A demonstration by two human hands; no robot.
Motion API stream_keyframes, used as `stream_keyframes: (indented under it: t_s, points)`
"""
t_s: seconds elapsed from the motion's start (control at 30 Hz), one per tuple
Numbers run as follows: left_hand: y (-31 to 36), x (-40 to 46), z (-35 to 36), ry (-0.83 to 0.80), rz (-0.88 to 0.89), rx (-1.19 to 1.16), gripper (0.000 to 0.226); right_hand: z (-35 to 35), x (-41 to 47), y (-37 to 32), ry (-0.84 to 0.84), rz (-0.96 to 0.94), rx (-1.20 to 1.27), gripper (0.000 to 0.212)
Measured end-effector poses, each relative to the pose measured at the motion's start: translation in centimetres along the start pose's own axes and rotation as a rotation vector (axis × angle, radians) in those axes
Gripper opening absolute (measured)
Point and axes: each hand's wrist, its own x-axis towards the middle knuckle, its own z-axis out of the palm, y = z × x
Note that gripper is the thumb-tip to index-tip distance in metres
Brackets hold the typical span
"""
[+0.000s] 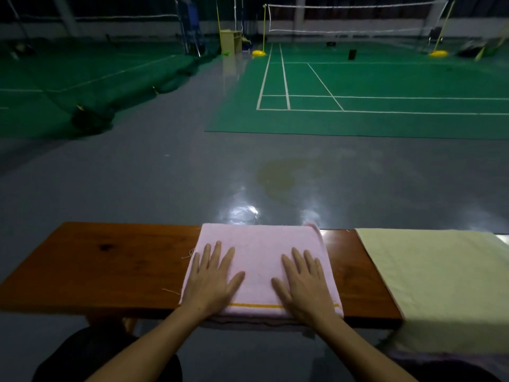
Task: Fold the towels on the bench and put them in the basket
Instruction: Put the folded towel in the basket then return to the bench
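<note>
Pink folded towel (261,260) lies mid-counter (110,266) under both hands, left (212,282) and right (305,285), spread flat, while a pale yellow towel (440,277) drapes the counter's right end, apart.

Pink towel (259,260) with an orange stripe at its 6 o'clock edge; pale yellow towel (440,274) at 3 o'clock; reddish-brown bench (104,266); grey floor (154,172); green white-lined court (385,86).

No text, label, brand, number or sign can be read anywhere in this dim view.
</note>
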Motion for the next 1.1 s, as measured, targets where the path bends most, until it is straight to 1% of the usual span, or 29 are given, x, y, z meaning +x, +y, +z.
stream_keyframes:
  t_s: [0.13, 0.2, 0.27, 0.33, 0.43, 0.57, 0.67, 0.83, 0.97, 1.07, 1.1]
  points:
    - [0.0, -0.4, -0.2, 0.012, -0.007, 0.015, 0.105, -1.1, -0.9, 1.0, 0.064, 0.105, 0.049, 0.086]
    - [0.0, -0.6, -0.2, 0.007, -0.004, 0.009, 0.103, -2.1, -1.4, 2.0, 0.068, 0.155, 0.024, 0.081]
    - [-0.1, -0.7, -0.3, -0.007, -0.007, 0.016, 0.096, -2.8, -1.8, 3.2, 0.058, 0.215, 0.017, 0.064]
    - [-0.2, -0.6, -0.8, -0.017, -0.015, 0.041, 0.086, -3.2, -2.3, 4.4, 0.080, 0.250, -0.018, 0.054]
    - [0.3, -0.4, -1.6, 0.044, 0.005, 0.064, 0.077, -3.6, -2.9, 5.3, 0.134, 0.347, -0.078, 0.045]
    - [2.4, -0.2, -2.2, 0.174, 0.089, -0.072, 0.057, -4.0, -2.2, 5.8, 0.123, 0.554, 0.080, 0.046]
    - [4.6, 0.1, -2.7, 0.207, 0.147, -0.193, 0.046, -3.9, -1.3, 6.0, 0.108, 0.556, 0.093, 0.043]
    - [7.4, 1.6, -3.1, 0.177, 0.237, -0.286, 0.035, -4.5, -0.7, 6.0, 0.072, 0.527, 0.170, 0.038]
    - [9.6, 2.6, -3.5, 0.162, 0.301, -0.331, 0.030, -5.7, -0.5, 5.4, 0.104, 0.440, 0.385, 0.029]
    - [11.1, 3.3, -4.0, 0.089, 0.323, -0.443, 0.026, -6.2, -0.7, 4.7, 0.126, 0.408, 0.594, 0.012]
    - [11.5, 3.5, -4.2, 0.064, 0.331, -0.481, 0.025, -6.2, -0.8, 4.6, 0.131, 0.405, 0.654, 0.016]
